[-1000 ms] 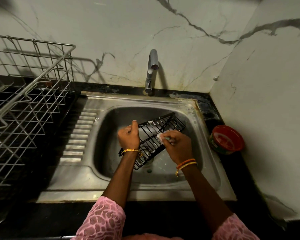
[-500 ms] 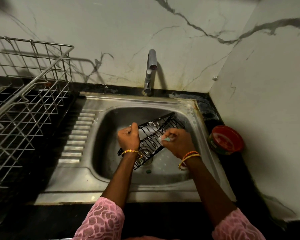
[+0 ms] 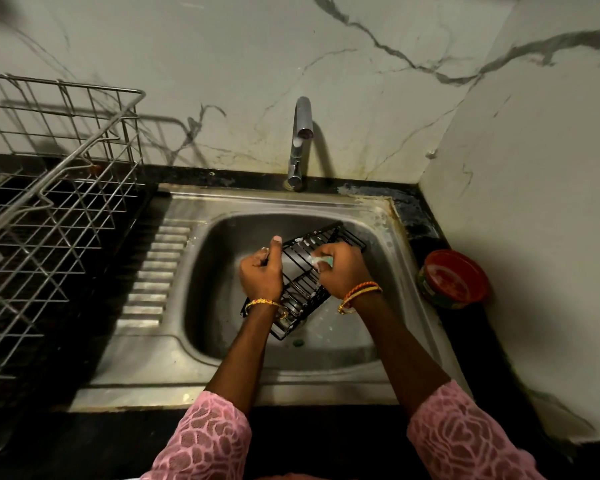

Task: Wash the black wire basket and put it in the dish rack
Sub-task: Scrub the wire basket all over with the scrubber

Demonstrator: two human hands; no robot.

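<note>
Home kitchen, sink corner

A stainless steel sink [image 3: 174,344] with a ribbed drainboard is set into a black stone counter [image 3: 59,441], and a chrome tap [image 3: 300,140] is mounted behind it against white marble-look wall tiles [image 3: 361,81] streaked with grey veins. A metal wire dish rack [image 3: 49,209] is parked on the counter to the left, and a small red round tub [image 3: 454,278] is tucked in the right corner by the wall. Grime and wear can be seen along the sink's back edge, so it reads as a lived-in domestic kitchen rather than anything commercial.
</note>
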